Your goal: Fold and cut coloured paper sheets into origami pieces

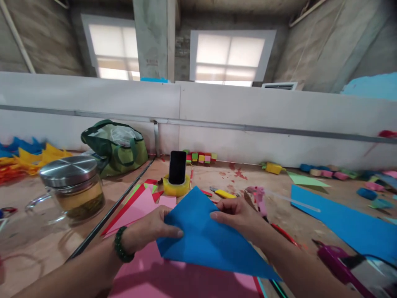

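Note:
Between my hands is a sheet of blue paper (211, 242), tilted with one corner pointing away from me. My left hand (156, 225) pinches its left edge, thumb on top and fingers hidden behind. Near the upper right edge, my right hand (237, 213) grips the same sheet between thumb and curled fingers. Below it lies a stack of pink paper (186, 279), with red edges showing at the right. Pink and red paper pieces (136, 211) lie just beyond my left hand. A yellow utility knife (225, 193) rests on the table past my right hand.
A lidded glass mug of tea (77, 194) and a green bag (124, 153) stand at left. A phone (178, 167) leans upright on a yellow tape roll (176, 185). Blue paper (350, 223) and a purple glue gun (338, 265) lie at right. Small paper cubes (201, 158) line the wall.

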`<state>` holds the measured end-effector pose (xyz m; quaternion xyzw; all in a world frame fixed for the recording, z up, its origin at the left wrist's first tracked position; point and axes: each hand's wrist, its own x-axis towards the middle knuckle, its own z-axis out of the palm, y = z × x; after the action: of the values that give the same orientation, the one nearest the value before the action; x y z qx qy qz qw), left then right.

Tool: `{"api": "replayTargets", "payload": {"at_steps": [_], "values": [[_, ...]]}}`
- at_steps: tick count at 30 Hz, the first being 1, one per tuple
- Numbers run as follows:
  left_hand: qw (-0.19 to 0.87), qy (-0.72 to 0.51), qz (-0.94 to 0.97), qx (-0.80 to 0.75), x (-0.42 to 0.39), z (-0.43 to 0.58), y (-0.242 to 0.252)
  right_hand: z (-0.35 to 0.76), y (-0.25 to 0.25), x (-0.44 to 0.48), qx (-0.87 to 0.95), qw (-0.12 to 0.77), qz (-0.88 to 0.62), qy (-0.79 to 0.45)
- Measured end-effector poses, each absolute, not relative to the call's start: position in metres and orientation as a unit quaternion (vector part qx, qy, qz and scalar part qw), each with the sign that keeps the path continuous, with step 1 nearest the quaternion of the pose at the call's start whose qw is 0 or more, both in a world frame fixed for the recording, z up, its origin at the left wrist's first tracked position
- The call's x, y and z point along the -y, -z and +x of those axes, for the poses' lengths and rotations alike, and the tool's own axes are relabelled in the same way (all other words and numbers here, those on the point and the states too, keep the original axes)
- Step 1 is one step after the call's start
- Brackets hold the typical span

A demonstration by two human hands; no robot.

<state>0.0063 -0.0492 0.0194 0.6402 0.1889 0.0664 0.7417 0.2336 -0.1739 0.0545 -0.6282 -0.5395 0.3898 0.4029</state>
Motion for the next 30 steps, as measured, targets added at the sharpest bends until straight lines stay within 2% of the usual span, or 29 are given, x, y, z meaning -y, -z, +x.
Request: {"api": "replayTargets", "payload": {"at_steps": [6, 11, 15, 22, 25, 28, 30], "values": [[0.8, -0.119, 0.555, -0.195, 0.037, 0.003, 0.004, 0.236, -0.05, 0.17, 0.495, 0.422, -0.648, -0.395], [0.813, -0.063, 0.542, -0.201, 0.036, 0.003, 0.014, 0.241, -0.045, 0.169, 0.466, 0.443, -0.653, -0.399], [0.809, -0.056, 0.542, -0.219, 0.04, 0.005, 0.017, 0.242, -0.043, 0.172, 0.449, 0.45, -0.661, -0.4], [0.761, -0.149, 0.579, -0.252, 0.037, 0.008, 0.015, 0.241, -0.035, 0.173, 0.485, 0.484, -0.608, -0.402], [0.685, -0.233, 0.655, -0.218, 0.038, 0.007, 0.014, 0.237, -0.034, 0.173, 0.535, 0.494, -0.604, -0.324], [0.506, -0.359, 0.769, -0.153, 0.04, 0.0, 0.009, 0.235, -0.04, 0.179, 0.65, 0.489, -0.573, -0.103], [0.374, -0.407, 0.829, -0.086, 0.041, -0.006, 0.006, 0.235, -0.045, 0.189, 0.729, 0.445, -0.518, 0.052]]}}
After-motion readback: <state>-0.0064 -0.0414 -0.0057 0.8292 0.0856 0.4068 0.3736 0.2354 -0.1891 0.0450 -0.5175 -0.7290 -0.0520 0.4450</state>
